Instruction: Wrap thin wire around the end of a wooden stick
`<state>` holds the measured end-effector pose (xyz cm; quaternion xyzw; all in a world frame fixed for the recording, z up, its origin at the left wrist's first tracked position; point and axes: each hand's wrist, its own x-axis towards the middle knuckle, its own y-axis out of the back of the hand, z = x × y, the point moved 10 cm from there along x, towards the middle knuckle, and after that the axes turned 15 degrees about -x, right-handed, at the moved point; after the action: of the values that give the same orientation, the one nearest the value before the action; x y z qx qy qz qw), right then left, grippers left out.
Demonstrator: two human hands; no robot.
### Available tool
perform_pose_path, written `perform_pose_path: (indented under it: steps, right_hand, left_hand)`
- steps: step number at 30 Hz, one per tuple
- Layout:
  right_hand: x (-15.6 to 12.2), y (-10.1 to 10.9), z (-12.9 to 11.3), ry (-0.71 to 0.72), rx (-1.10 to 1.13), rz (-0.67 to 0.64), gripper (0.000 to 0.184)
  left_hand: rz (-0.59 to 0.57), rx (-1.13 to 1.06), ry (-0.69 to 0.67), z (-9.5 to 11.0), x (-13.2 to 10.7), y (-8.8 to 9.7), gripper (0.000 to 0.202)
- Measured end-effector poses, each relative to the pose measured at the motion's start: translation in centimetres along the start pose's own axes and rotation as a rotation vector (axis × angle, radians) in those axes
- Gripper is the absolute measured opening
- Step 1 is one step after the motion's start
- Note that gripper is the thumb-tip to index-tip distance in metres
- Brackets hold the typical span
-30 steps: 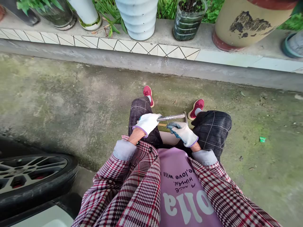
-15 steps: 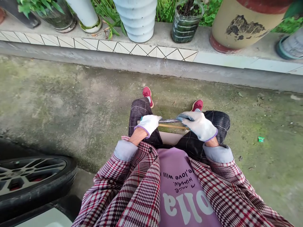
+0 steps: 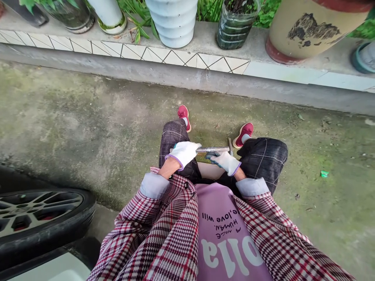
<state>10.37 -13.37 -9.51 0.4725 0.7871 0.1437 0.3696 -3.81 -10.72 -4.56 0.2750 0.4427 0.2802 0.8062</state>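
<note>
The gloved left hand (image 3: 184,154) grasps a metal rod (image 3: 221,149), crosswise between the knees (image 3: 265,156), with what looks like wound wire (image 3: 210,149) around it. The right hand (image 3: 225,160) is curled just near the rod's right part; whether it pinches anything, one cannot tell. Should the left grip slacken, the rod could twist, loosening the winding. Farther off are red shoes (image 3: 244,134).

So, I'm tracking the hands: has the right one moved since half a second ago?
Yes: the right hand has shifted left, farther from the green scrap on the ground.
</note>
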Motion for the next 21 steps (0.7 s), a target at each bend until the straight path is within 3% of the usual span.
perform_pose_path:
  steps: [2,4,8,12,17,21]
  right_hand:
    - [-1.6,-1.3,-0.4,-0.019,0.023,-0.052,0.023]
    - [-3.1,-1.3,-0.7,-0.052,0.070,-0.065,0.028]
    - [-5.4,1.3,-2.4,0.010,0.090,-0.032,0.026]
    - [-6.3,4.6,-4.0,0.118,-0.024,0.000,0.025]
    - [-3.5,9.2,-4.2,0.143,-0.153,0.131,0.023]
    - [0.2,9.3,-3.0,0.112,-0.096,0.124,0.024]
  left_hand:
    - [0.001,0.010,0.015,0.0,0.1,-0.2,0.036]
    - [0.010,0.022,0.019,0.1,0.1,-0.3,0.036]
    - [0.034,0.027,0.026,0.1,0.0,-0.1,0.035]
    - [-0.011,0.008,0.039,0.2,0.1,-0.1,0.036]
    - [-0.082,0.031,0.018,1.0,-0.3,-0.5,0.038]
    - [-0.078,0.037,-0.036,1.4,-0.6,-0.4,0.041]
